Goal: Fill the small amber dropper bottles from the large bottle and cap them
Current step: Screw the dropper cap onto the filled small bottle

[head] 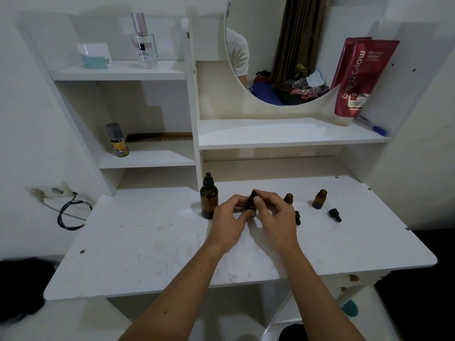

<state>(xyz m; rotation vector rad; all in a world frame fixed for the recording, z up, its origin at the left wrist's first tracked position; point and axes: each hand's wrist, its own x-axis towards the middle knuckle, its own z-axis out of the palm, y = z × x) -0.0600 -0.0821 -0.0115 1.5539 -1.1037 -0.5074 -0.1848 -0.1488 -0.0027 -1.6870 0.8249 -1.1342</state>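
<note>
Both hands meet over the middle of the white worktop [147, 242]. Left hand [227, 219] is curled round a small amber dropper bottle [251, 205], holding it low; bottle body is mostly hidden by fingers. Right hand [274, 212] pinches the black dropper cap [253, 194] on top of that bottle with thumb and forefinger. Can't tell if the cap is fully seated.

Large amber bottle [208, 196] stands upright just left of the left hand, black dropper top on.

Right of the hands: second small bottle [288, 198], uncapped, partly behind the right hand, with a loose black cap [298, 217] near it. Further right, third small bottle [319, 199] stands uncapped, and a loose dropper [334, 214] lies on the worktop just beside it.
</note>
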